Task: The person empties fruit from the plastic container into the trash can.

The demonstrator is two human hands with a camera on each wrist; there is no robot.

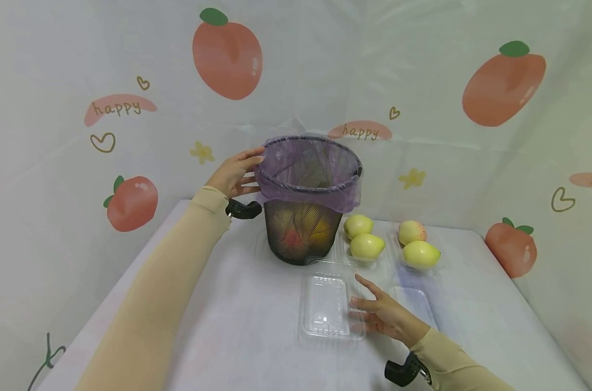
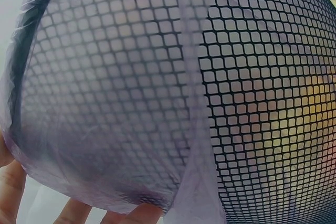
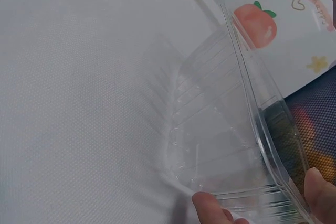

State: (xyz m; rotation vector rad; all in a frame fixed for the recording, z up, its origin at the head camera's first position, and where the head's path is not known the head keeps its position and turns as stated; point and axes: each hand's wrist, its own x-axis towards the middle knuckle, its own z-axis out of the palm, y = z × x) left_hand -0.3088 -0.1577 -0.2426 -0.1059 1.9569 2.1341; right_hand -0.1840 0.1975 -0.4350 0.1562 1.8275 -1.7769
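Observation:
A black mesh trash bin lined with a purple bag stands at the back of the table. Red and yellow round shapes show through its mesh. My left hand holds the bin's rim at its left side; in the left wrist view the fingers lie along the folded edge of the bag. In front of the bin is a clear plastic container, see-through and boxy. My right hand grips its right side, thumb at the rim and fingertips low on the wall in the right wrist view.
Right of the bin, yellow-green fruits sit in one clear container. Another holds a pinkish round fruit and a yellow fruit. A further clear container lies beyond my right hand. A fruit-printed cloth hangs behind the table.

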